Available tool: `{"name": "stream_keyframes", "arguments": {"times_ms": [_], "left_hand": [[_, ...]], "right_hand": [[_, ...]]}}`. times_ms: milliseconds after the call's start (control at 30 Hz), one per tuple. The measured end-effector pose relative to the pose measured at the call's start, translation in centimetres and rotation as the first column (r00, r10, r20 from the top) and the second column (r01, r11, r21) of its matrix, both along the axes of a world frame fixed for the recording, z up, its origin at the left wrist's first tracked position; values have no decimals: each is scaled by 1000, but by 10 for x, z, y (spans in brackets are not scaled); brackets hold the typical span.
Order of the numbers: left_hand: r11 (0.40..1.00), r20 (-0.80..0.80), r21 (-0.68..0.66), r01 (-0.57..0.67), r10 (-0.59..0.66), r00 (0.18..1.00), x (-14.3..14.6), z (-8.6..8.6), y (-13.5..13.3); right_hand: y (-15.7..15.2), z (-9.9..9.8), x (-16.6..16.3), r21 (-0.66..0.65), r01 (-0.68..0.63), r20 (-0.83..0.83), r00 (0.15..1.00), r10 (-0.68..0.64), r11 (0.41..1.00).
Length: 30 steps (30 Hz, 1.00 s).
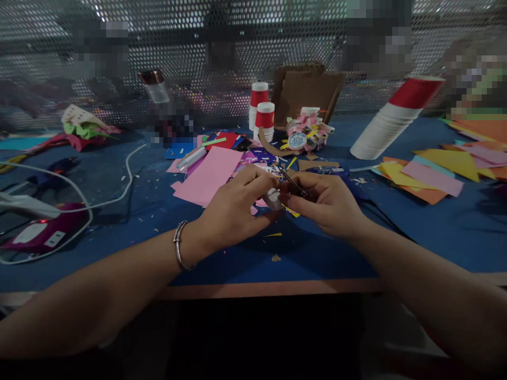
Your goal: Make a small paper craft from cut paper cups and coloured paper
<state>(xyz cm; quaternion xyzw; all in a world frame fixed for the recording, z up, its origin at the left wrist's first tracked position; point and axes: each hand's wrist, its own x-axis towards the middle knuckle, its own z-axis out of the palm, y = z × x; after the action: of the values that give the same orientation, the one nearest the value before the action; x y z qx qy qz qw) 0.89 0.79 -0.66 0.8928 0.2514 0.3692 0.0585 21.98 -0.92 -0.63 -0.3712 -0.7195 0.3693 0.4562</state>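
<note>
My left hand (237,203), with a bracelet at the wrist, pinches a small whitish piece of paper (272,198) between thumb and fingers. My right hand (330,203) is closed around dark scissors (292,182), whose slim blades point up and left close to the left fingertips. The fingers partly cover both the paper piece and the scissors' handles. Behind my left hand lies a sheet of pink paper (209,177). Colourful paper scraps are scattered beneath and behind both hands, among them a thin yellow sliver (273,234).
Red-and-white paper cups (264,122) stand at the back beside brown cardboard (307,97) and a decorated paper craft (309,132). A tilted cup stack (386,124) and coloured paper (423,177) are right. A purple power strip (45,229) with white cable lies left.
</note>
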Motion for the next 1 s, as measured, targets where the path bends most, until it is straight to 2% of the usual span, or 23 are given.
{"name": "stream_keyframes", "arguments": {"times_ms": [300, 633, 733, 833, 1000], "left_hand": [[998, 23, 57, 32, -34, 999, 7, -7, 1], [999, 81, 30, 27, -29, 996, 12, -4, -4], [1000, 126, -20, -8, 10, 992, 10, -3, -1], [993, 176, -107, -53, 72, 982, 6, -1, 4], [971, 224, -240, -2, 58, 973, 1, -2, 12]], "right_hand": [[-6, 6, -3, 161, 22, 127, 991, -43, 987], [-9, 9, -5, 121, 43, 113, 992, -57, 992], [-7, 8, -2, 98, 67, 106, 991, -78, 993], [-3, 5, 3, 105, 154, 65, 985, -161, 983], [7, 2, 10, 47, 247, 32, 968, -249, 968]]}}
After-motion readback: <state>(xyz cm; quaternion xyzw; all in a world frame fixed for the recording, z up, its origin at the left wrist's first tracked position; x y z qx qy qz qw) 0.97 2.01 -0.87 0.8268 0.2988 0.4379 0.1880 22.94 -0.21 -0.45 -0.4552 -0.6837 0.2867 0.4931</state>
